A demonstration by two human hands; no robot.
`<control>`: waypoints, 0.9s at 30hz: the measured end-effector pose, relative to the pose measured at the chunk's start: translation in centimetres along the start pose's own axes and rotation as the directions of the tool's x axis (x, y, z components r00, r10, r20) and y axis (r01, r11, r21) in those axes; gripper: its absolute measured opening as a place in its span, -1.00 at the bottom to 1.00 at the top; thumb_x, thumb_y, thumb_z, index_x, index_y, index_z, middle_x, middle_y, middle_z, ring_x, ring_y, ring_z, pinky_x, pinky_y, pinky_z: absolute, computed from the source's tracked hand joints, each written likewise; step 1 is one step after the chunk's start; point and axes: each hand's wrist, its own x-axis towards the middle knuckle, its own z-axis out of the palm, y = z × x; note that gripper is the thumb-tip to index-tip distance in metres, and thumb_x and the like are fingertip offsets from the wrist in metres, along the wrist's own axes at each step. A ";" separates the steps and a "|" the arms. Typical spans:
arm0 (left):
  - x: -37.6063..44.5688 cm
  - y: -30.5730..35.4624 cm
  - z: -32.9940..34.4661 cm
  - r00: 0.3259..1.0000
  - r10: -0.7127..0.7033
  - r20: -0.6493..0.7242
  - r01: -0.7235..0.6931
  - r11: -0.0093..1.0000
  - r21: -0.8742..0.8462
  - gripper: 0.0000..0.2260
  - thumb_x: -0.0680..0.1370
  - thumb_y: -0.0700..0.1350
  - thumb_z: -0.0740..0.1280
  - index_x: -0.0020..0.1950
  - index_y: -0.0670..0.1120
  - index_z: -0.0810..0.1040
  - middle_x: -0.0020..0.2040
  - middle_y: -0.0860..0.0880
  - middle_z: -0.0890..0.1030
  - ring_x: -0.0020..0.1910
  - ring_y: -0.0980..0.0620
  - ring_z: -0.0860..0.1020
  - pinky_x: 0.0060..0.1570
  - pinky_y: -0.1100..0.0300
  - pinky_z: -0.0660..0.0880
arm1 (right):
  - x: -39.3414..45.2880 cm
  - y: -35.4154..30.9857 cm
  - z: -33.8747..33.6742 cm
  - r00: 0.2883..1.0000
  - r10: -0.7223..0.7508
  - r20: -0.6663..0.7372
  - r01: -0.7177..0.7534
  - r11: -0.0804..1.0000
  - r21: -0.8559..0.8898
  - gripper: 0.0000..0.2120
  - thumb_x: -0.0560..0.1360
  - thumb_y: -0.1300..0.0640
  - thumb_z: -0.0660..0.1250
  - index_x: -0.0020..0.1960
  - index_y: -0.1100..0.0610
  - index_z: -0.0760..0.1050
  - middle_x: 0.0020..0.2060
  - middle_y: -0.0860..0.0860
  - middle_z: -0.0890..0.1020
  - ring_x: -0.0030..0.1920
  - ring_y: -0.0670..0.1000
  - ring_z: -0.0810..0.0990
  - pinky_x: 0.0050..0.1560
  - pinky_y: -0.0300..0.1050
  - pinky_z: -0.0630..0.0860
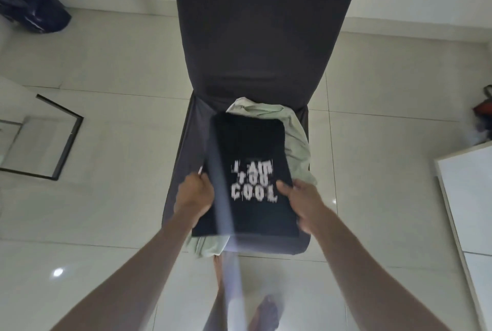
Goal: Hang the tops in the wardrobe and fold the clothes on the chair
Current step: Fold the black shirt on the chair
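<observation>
A folded black T-shirt [247,149] with white lettering lies over the seat of a dark grey covered chair [255,37]. Under it sits a pale green garment [295,144], which sticks out at the back, the right and the front left. My left hand [194,195] grips the shirt's left edge near the front. My right hand [300,197] holds its right edge, thumb on top. The picture is blurred by motion. A pale blurred strip [226,224] crosses the shirt from top left down to the floor; I cannot tell what it is.
White tiled floor surrounds the chair. A dark plastic bag [32,3] sits at the far left. A dark-framed panel [42,139] lies on the floor at left. A white furniture edge [466,197] stands at right, with red and dark items [484,109] behind it. My bare feet [266,312] show below.
</observation>
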 end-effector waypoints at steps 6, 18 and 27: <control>0.8 -3.9 4.4 0.996 -0.068 0.063 0.064 0.995 0.078 -0.49 0.64 0.18 0.09 0.06 -0.25 0.55 0.06 -0.25 0.62 0.05 -0.28 0.58 0.07 -0.06 0.54 | 0.6 4.1 1.5 0.992 0.089 -0.095 -0.100 0.987 -0.128 -0.72 0.46 -0.10 0.45 -0.05 0.13 0.58 -0.12 0.15 0.70 -0.01 0.23 0.68 0.08 0.29 0.61; 4.0 -0.2 4.8 0.993 -0.068 -0.097 0.079 0.990 0.115 -0.59 0.69 0.09 0.03 0.23 -0.17 0.51 0.18 -0.24 0.59 0.15 -0.32 0.55 0.12 -0.12 0.49 | 4.8 1.2 3.5 0.949 -0.194 -0.248 0.114 0.946 -0.302 -0.68 0.54 -0.12 0.35 0.00 0.15 0.58 -0.15 0.06 0.64 -0.01 0.17 0.61 0.03 0.11 0.59; 3.0 -0.3 5.5 0.989 -0.035 -0.143 0.043 0.997 0.058 -0.56 0.69 0.12 -0.02 0.25 -0.17 0.45 0.17 -0.27 0.58 0.13 -0.35 0.54 0.10 -0.15 0.48 | 4.0 2.0 4.7 0.940 -0.283 -0.191 0.227 0.936 -0.268 -0.61 0.60 -0.07 0.27 0.33 0.12 0.50 0.21 0.05 0.61 0.26 0.10 0.53 0.31 0.00 0.44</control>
